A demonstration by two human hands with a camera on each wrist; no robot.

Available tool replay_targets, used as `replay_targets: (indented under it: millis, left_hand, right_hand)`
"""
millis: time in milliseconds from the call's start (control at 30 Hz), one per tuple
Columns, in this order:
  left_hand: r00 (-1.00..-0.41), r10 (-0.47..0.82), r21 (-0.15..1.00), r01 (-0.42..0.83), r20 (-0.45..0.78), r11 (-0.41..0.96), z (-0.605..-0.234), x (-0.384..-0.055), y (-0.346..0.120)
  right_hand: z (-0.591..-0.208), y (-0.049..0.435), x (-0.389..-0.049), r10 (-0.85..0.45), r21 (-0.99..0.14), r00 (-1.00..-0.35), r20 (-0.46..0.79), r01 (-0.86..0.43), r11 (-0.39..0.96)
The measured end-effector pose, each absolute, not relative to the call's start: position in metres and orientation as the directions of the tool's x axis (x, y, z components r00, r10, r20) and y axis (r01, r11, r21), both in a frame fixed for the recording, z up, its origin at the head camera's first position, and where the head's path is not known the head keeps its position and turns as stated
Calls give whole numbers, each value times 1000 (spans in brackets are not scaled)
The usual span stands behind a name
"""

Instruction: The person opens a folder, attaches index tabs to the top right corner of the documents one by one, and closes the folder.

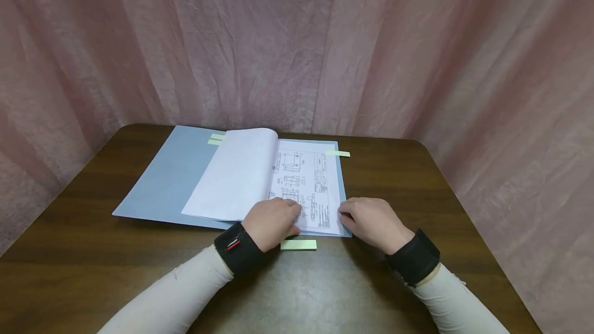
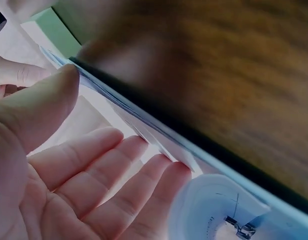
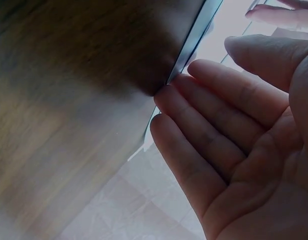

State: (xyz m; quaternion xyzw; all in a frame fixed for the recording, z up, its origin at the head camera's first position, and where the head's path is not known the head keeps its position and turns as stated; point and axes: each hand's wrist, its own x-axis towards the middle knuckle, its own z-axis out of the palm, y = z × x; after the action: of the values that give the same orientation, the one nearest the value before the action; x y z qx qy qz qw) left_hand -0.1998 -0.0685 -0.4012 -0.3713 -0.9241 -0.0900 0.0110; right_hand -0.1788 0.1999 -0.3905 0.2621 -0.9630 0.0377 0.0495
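A light blue folder [image 1: 158,179] lies spread on the table, holding a stack of white sheets. Turned-over pages [image 1: 236,169] curve to the left, blank side up. On the right, a sheet with a technical drawing [image 1: 303,179] faces up. My left hand [image 1: 271,222] rests on that sheet's lower part; in the left wrist view its fingers [image 2: 99,175] are extended and the thumb is by the folder's near edge. At the folder's right edge is my right hand [image 1: 376,222], its fingertips [image 3: 164,95] touching the edge in the right wrist view. Neither hand grips anything.
A pale green sticky-note pad [image 1: 298,245] lies just in front of the folder. One sticky tab [image 1: 337,153] juts from the upper right edge, and two tabs [image 1: 215,139] stick out at the turned pages' left. Pink curtains [image 1: 287,45] hang behind the brown wooden table [image 1: 385,169].
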Motion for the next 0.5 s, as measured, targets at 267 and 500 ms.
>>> replay_targets:
  millis: [267, 500]
  left_hand:
    - [-730, 676, 149, 683, 103, 715, -401, -202, -69]
    - [-708, 691, 111, 706, 147, 700, -405, -200, -66]
  right_hand:
    - [-393, 204, -180, -482, -90, -866, 136, -495, 864]
    - [-397, 206, -181, -480, -114, -865, 145, -496, 861]
